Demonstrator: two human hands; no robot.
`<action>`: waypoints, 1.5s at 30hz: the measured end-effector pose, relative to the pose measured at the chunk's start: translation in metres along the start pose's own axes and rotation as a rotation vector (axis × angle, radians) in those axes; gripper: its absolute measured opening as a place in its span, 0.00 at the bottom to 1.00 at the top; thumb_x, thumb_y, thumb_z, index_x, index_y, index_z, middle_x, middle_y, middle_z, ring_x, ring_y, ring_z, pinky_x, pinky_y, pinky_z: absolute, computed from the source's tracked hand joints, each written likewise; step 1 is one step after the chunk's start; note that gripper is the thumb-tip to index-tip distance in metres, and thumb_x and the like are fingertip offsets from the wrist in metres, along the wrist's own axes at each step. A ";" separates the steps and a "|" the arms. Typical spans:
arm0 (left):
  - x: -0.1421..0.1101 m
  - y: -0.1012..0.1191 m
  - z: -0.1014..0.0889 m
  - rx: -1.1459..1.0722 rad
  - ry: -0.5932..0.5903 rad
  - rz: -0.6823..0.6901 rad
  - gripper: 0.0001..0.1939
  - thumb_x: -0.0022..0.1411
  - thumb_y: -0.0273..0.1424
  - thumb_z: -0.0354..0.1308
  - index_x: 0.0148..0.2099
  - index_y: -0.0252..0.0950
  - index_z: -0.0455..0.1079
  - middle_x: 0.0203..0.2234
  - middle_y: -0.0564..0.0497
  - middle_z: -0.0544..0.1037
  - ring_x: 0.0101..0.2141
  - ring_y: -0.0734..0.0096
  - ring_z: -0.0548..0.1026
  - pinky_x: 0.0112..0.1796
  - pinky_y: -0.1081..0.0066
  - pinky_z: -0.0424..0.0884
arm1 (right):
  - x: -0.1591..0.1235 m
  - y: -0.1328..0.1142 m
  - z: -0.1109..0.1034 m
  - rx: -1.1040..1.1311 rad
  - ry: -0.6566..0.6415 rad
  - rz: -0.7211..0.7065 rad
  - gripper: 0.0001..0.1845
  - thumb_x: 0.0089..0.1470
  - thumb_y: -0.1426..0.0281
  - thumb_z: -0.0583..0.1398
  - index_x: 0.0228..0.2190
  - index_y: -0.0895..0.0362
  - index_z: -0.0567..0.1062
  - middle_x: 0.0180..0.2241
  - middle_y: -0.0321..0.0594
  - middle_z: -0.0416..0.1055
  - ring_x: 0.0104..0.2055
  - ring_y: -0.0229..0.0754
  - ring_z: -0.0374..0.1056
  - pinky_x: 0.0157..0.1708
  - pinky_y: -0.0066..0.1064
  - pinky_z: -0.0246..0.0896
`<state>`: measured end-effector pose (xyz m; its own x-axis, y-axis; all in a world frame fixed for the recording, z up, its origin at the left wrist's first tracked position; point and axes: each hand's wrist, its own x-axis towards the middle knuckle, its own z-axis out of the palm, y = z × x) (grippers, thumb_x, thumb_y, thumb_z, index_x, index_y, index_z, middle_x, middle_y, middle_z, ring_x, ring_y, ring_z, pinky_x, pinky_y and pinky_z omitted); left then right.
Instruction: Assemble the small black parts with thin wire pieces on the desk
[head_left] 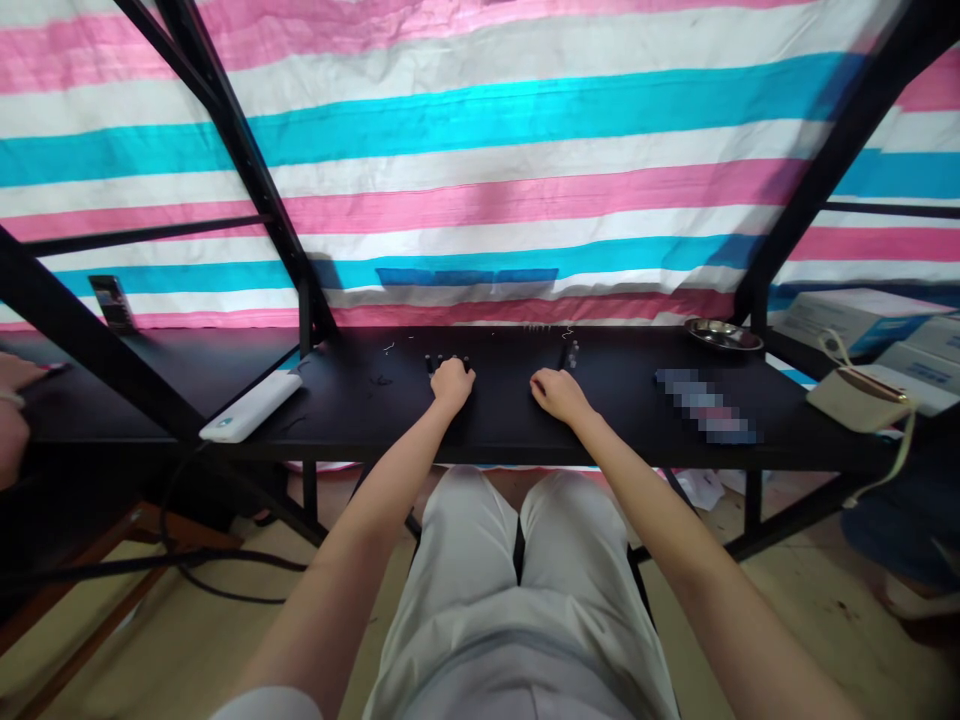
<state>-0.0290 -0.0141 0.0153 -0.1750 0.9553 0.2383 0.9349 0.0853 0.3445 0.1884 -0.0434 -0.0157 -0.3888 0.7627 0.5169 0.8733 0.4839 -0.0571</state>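
My left hand (452, 384) lies palm down on the black tabletop (360, 400), its fingertips against a short row of small black upright pieces (448, 363). Whether it grips any of them cannot be seen. My right hand (559, 395) rests palm down a little to the right, with nothing visible in it. Just beyond its fingers stand a thin dark stick and a small clear-looking item (568, 354). Fine thin scraps (388, 348) lie scattered further left.
A white power bank (251, 405) lies at the near left, and a metal dish (724, 335) sits at the back right. Beyond a pixelated object (705, 405) are a beige pouch (851, 398) and boxes (855, 318). Another person's hand (13, 395) shows at the far left. Black frame posts flank the table.
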 end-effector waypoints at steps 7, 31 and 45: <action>-0.001 0.001 -0.002 -0.001 -0.012 0.007 0.13 0.57 0.35 0.53 0.38 0.33 0.73 0.36 0.39 0.76 0.39 0.54 0.75 0.37 0.63 0.70 | -0.003 0.003 -0.003 0.005 0.145 0.090 0.11 0.56 0.69 0.51 0.30 0.58 0.71 0.30 0.42 0.72 0.32 0.41 0.66 0.33 0.32 0.50; -0.031 0.010 0.003 0.060 -0.040 0.220 0.15 0.60 0.38 0.50 0.33 0.35 0.73 0.32 0.41 0.77 0.36 0.58 0.75 0.35 0.67 0.68 | -0.005 0.056 0.015 0.074 0.068 0.864 0.14 0.48 0.62 0.59 0.35 0.58 0.74 0.39 0.52 0.71 0.43 0.52 0.65 0.40 0.42 0.55; -0.026 0.113 0.041 -0.065 -0.053 0.750 0.29 0.58 0.27 0.49 0.62 0.32 0.54 0.45 0.40 0.72 0.44 0.58 0.69 0.41 0.64 0.65 | 0.010 0.064 0.016 0.077 0.038 0.872 0.13 0.52 0.65 0.57 0.37 0.59 0.74 0.42 0.54 0.71 0.46 0.54 0.64 0.43 0.45 0.54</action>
<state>0.0943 -0.0173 0.0107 0.5179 0.7633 0.3863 0.7772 -0.6085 0.1604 0.2358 0.0024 -0.0277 0.4193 0.8603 0.2901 0.8319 -0.2361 -0.5021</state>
